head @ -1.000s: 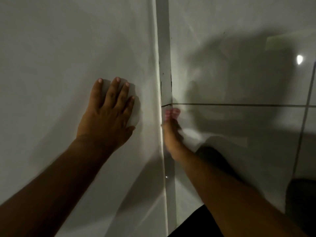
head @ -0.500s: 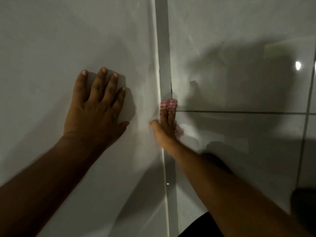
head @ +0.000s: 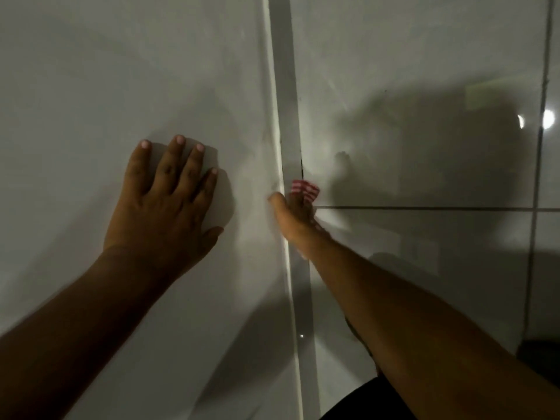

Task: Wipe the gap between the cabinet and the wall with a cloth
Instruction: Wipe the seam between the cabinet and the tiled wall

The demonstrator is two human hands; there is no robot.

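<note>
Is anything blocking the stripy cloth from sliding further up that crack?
Nothing visible does. The cloth sits at the gap under the right hand, and the strip above looks bare. The left hand rests flat on the cabinet, off to the side.

A horizontal grout line [head: 424, 208] crosses the right half of the frame at mid height, and a vertical grout line [head: 541, 147] runs down near the right edge; the two meet at right middle. A bright light glare [head: 548, 119] sits on the glossy tile at upper right, touching the vertical line. A large soft shadow [head: 424, 153] spreads over the right centre. Dark cloth [head: 363, 403] fills the bottom edge right of centre.
</note>
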